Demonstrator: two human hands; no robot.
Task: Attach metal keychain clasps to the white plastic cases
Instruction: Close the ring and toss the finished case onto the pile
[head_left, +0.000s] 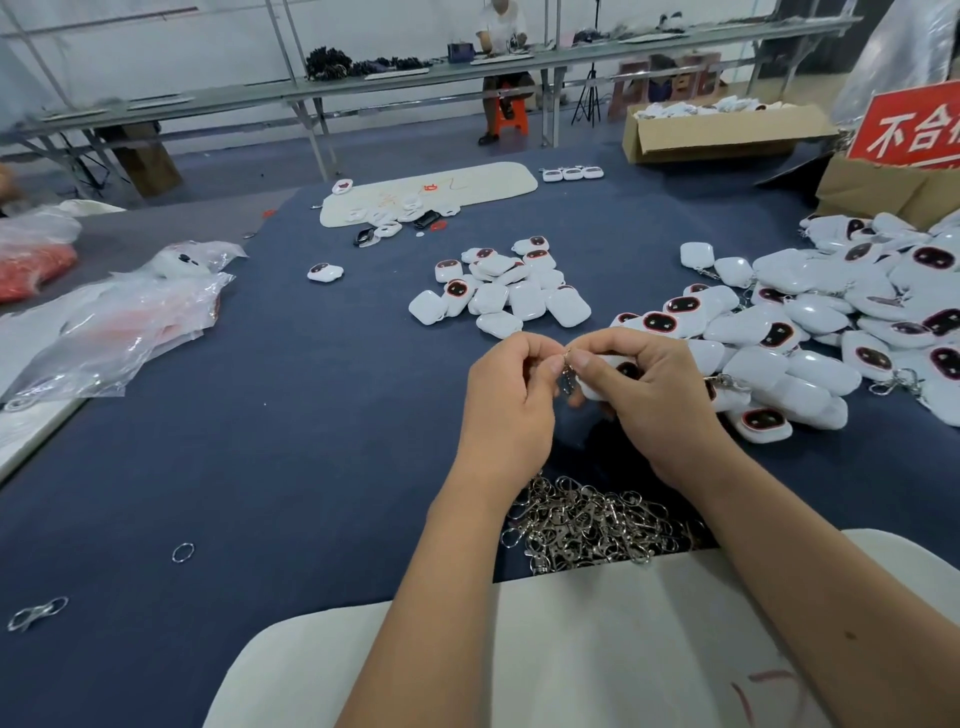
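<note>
White plastic case (605, 376) sits cupped in the right hand (649, 400), whose fingers curl round it so that only a strip of white shell and a dark oval patch show between them. Its thumb and forefinger pinch the top of a metal keychain clasp (567, 371), which hangs down along the left edge of the case. The left hand (506, 400) meets it there, fingertips closed on the same clasp, knuckles almost touching the right hand.

Readable writing is scarce. A red sign (911, 130) far beyond and to the right of the held case carries large white Chinese characters, of which 不合 can be read before the frame cuts the rest. It stands in a brown cardboard box (883, 189). Faint orange marks on the long cream mat (431, 192) well beyond the held case are too blurred to read.

Just right of the held case spreads a big heap of finished cases (831, 322), white with dark red-rimmed face panels, some with clasps trailing. Beyond the held case lies a smaller pile of cases (498, 288). Nearer the person than the held case, under the wrists, lies a tangle of loose silver clasps (592, 525) on the blue table cloth (260, 441). Clear plastic bags (119, 322) lie far to its left.
</note>
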